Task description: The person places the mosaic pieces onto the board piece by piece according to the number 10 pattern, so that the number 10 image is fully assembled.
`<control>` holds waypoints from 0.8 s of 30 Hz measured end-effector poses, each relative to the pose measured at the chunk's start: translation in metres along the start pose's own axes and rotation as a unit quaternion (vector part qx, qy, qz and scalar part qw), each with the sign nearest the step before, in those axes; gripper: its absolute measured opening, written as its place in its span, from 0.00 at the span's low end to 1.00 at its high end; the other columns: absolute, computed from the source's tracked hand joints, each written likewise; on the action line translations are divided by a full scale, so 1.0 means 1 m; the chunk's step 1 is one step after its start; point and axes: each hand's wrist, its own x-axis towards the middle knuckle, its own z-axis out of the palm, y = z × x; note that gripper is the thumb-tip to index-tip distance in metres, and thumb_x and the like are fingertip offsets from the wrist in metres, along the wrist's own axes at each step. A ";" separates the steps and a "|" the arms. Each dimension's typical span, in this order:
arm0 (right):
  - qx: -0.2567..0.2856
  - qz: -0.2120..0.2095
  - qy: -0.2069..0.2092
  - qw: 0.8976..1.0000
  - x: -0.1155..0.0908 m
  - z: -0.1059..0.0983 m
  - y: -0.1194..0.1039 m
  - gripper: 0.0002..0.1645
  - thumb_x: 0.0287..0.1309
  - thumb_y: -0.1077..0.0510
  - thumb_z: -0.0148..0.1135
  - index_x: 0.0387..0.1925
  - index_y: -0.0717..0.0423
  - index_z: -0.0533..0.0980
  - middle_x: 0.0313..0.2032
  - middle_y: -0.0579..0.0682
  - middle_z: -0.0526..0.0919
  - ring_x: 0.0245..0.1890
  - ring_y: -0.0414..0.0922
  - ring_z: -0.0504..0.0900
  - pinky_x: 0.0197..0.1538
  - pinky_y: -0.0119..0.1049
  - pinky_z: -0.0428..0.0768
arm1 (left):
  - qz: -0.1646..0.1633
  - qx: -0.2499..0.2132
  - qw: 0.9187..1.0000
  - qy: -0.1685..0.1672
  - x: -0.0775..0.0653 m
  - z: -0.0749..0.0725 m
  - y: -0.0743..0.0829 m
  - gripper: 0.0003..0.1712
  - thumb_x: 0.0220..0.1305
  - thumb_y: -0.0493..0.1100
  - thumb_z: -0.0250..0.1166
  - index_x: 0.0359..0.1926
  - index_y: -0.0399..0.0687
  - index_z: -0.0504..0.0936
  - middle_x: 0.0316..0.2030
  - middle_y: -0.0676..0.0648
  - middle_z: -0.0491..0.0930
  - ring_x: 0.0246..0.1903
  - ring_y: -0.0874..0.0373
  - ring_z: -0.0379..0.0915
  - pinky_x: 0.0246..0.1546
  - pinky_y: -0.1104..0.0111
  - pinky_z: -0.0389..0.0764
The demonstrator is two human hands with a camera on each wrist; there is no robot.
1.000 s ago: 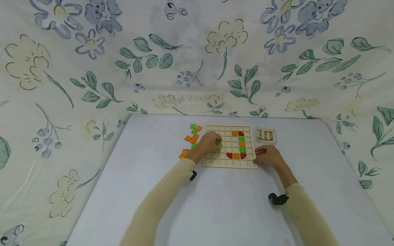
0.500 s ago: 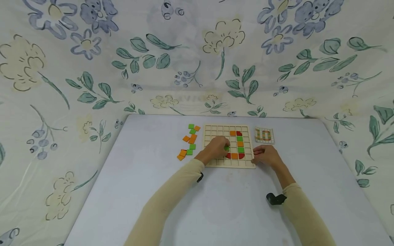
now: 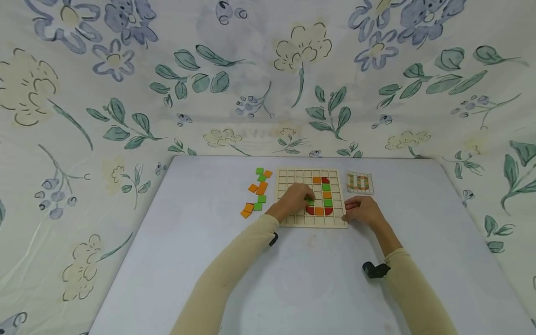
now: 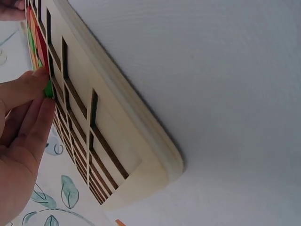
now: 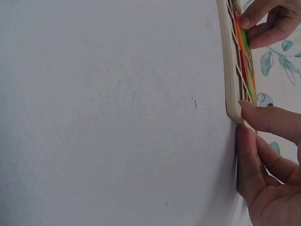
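Observation:
A wooden grid board [image 3: 301, 221] lies on the table, with orange, green and red tiles set in some of its cells. My left hand [image 3: 294, 200] is over the middle of the board and pinches a green square tile [image 4: 48, 89] between thumb and fingers. That tile is at a cell just above the red rounded tile [image 3: 310, 211] at the lower left of the pattern; whether it sits fully in the cell is hidden by the fingers. At the board's right edge, my right hand [image 3: 362, 210] grips the rim, thumb on top and fingers against the side.
Loose orange tiles [image 3: 261, 188] and green tiles [image 3: 261, 199] lie scattered left of the board. A small pattern card [image 3: 359, 183] rests beyond the right hand. Behind the white table [image 3: 310, 279] hangs a floral cloth [image 3: 259, 74].
My left hand has carried the green tile rightward across the board, down to the cell above the lower-left red tile. In the last half second it barely moves. The right hand stays at the edge.

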 end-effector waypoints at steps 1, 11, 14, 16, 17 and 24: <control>-0.001 -0.003 0.000 1.000 0.000 0.000 0.000 0.32 0.41 0.62 0.78 0.50 0.66 0.77 0.42 0.57 0.81 0.41 0.50 0.78 0.45 0.39 0.76 | -0.001 0.001 1.000 -0.002 0.000 -0.001 0.000 0.11 0.58 0.30 0.67 0.43 0.42 0.88 0.42 0.48 0.85 0.44 0.57 0.79 0.46 0.71 0.78; 0.001 -0.008 0.001 1.000 0.000 -0.002 -0.003 0.32 0.41 0.62 0.78 0.51 0.66 0.77 0.42 0.58 0.81 0.41 0.51 0.78 0.43 0.37 0.78 | 0.013 0.021 1.000 -0.003 -0.005 -0.007 0.005 0.10 0.59 0.31 0.68 0.42 0.41 0.88 0.42 0.48 0.86 0.45 0.56 0.79 0.53 0.67 0.76; 0.001 -0.007 0.002 1.000 -0.001 -0.001 -0.003 0.32 0.41 0.62 0.78 0.51 0.66 0.77 0.42 0.58 0.81 0.41 0.51 0.78 0.43 0.37 0.77 | 0.012 0.018 1.000 -0.002 -0.006 -0.007 0.004 0.12 0.59 0.31 0.68 0.44 0.41 0.87 0.43 0.48 0.85 0.46 0.56 0.79 0.51 0.68 0.76; 0.003 -0.003 0.002 1.000 -0.002 -0.001 -0.003 0.32 0.41 0.62 0.78 0.50 0.66 0.77 0.42 0.58 0.81 0.41 0.51 0.78 0.43 0.37 0.77 | 0.013 0.021 1.000 -0.002 -0.006 -0.008 0.002 0.13 0.60 0.32 0.68 0.47 0.42 0.87 0.44 0.48 0.85 0.46 0.57 0.79 0.52 0.68 0.75; 0.004 -0.003 0.003 1.000 -0.002 0.000 -0.003 0.31 0.41 0.62 0.78 0.50 0.66 0.77 0.42 0.58 0.81 0.41 0.51 0.78 0.44 0.37 0.77 | 0.013 0.024 1.000 0.000 -0.007 -0.009 0.001 0.14 0.60 0.33 0.68 0.48 0.42 0.86 0.45 0.48 0.85 0.46 0.57 0.79 0.52 0.68 0.75; 0.005 -0.004 0.007 1.000 -0.004 0.003 -0.002 0.31 0.41 0.63 0.77 0.50 0.67 0.77 0.42 0.58 0.81 0.41 0.51 0.78 0.43 0.36 0.77 | -0.015 0.024 0.999 0.033 -0.013 -0.042 -0.020 0.17 0.61 0.33 0.67 0.52 0.39 0.83 0.50 0.45 0.83 0.48 0.53 0.78 0.51 0.66 0.77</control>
